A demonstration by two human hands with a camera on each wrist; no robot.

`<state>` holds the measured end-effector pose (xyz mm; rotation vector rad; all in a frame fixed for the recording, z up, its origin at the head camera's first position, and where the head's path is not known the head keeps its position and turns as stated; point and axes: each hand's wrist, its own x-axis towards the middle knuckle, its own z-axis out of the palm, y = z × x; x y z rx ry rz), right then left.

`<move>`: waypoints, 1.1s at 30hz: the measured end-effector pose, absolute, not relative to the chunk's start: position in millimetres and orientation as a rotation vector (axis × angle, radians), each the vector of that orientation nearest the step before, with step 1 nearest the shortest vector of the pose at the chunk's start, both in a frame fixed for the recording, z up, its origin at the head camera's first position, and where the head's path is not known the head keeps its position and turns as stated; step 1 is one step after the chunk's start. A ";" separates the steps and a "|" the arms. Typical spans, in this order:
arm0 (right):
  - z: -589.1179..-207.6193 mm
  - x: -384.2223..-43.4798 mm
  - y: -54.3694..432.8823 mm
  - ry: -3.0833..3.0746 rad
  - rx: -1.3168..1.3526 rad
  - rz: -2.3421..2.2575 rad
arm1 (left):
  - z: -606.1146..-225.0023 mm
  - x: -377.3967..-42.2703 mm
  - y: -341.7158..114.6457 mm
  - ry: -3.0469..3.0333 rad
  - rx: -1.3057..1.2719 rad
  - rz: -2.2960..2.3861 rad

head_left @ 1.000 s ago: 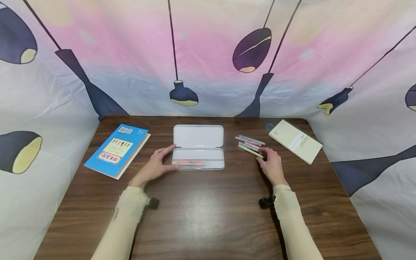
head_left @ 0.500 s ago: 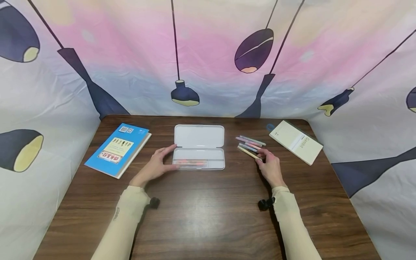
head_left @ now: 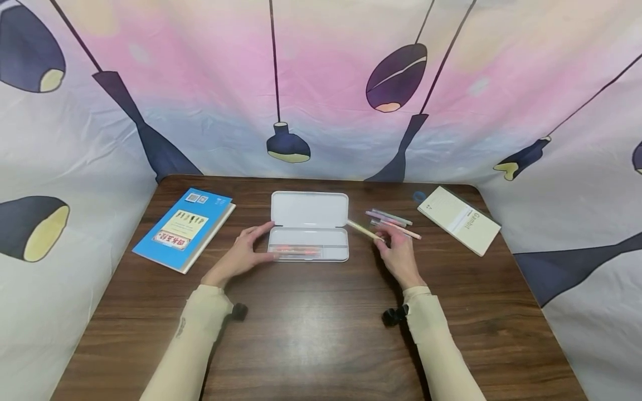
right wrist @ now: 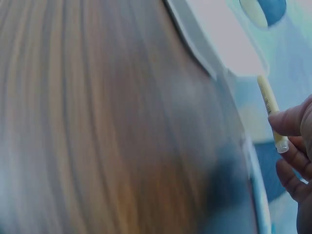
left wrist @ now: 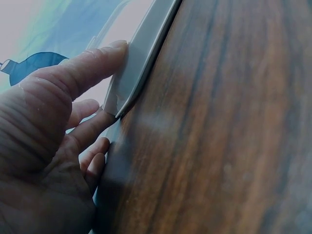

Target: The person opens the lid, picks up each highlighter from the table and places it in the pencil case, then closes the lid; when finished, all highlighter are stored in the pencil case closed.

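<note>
An open white pencil case [head_left: 309,209] lies on the table with its lid folded back; several reddish pens [head_left: 296,252] sit in its front compartment. My left hand [head_left: 238,260] holds the case at its left end. In the left wrist view the thumb [left wrist: 100,66] presses on the case wall while other fingers lie at its corner. Between thumb and fingers, my right hand [head_left: 399,259] pinches a pale yellow pen [head_left: 362,229], its far end pointing toward the case's right side. Just behind that hand lie several coloured pens [head_left: 393,217].
A blue book [head_left: 183,231] lies at the left of the wooden table [head_left: 311,334]. At the right back are a cream notepad [head_left: 458,220] and a small blue ring [head_left: 419,196]. A printed cloth [head_left: 331,83] hangs behind the table.
My right hand has taken the yellow pen from the loose group and moved it left toward the case. One remaining pen has shifted. My left hand stays at the case.
</note>
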<state>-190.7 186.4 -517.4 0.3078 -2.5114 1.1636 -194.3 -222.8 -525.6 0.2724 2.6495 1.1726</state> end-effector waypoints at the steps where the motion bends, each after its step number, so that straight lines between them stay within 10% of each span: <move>1: -516.0 -191.1 180.3 -2.511 0.333 1.162 | -525.7 -194.6 -222.8 2.652 0.275 1.171; 33: -513.1 -196.7 58.0 -2.760 0.876 0.995 | -522.4 -194.5 -220.8 2.641 0.252 1.165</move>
